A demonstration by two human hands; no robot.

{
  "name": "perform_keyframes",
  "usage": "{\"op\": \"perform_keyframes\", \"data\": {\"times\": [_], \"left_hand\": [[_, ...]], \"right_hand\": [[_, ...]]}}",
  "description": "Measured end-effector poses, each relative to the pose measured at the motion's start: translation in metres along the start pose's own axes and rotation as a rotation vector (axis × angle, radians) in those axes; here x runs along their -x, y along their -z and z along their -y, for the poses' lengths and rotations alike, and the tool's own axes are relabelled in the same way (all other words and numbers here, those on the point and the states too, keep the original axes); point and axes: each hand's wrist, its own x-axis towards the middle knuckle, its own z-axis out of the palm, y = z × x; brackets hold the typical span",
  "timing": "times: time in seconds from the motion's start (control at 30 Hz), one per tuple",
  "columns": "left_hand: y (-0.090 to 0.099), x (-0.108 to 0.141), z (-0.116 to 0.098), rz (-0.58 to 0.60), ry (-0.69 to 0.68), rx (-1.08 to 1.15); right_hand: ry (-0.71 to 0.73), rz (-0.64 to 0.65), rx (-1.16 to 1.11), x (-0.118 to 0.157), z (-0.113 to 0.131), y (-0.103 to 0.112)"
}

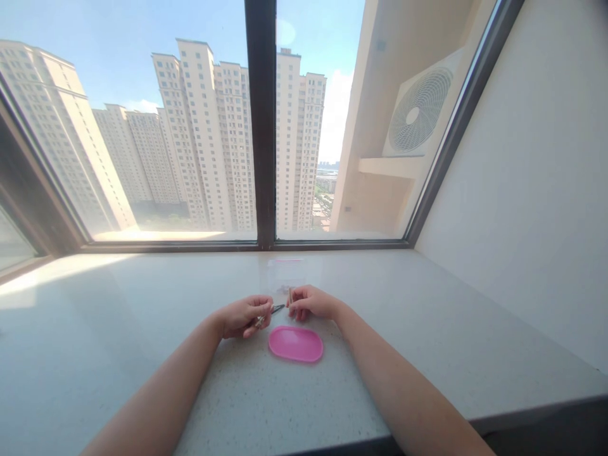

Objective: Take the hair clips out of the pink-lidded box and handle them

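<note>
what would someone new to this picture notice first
Probably the bright pink, oval, shallow tray on the pale speckled counter, just below the two hands in the view. Next come the tall cream tower blocks outside the dark-framed window. Between them, the left hand holds a slim, dark-tipped tool pointing toward the right hand.

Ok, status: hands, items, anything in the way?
Left hand holding slim dark pointed item. Right hand pinching slim tan piece. Glossy pink oval tray nearer the body, not between hands.
</note>
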Motion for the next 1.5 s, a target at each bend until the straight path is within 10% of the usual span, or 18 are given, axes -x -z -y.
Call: {"op": "perform_keyframes", "data": {"times": [1.5], "left_hand": [[0.0039, 0.0045, -0.0001, 0.067, 0.085, 0.14]], "right_hand": [[0.0, -0.009, -0.029, 0.0006, 0.0003, -0.0005]]}}
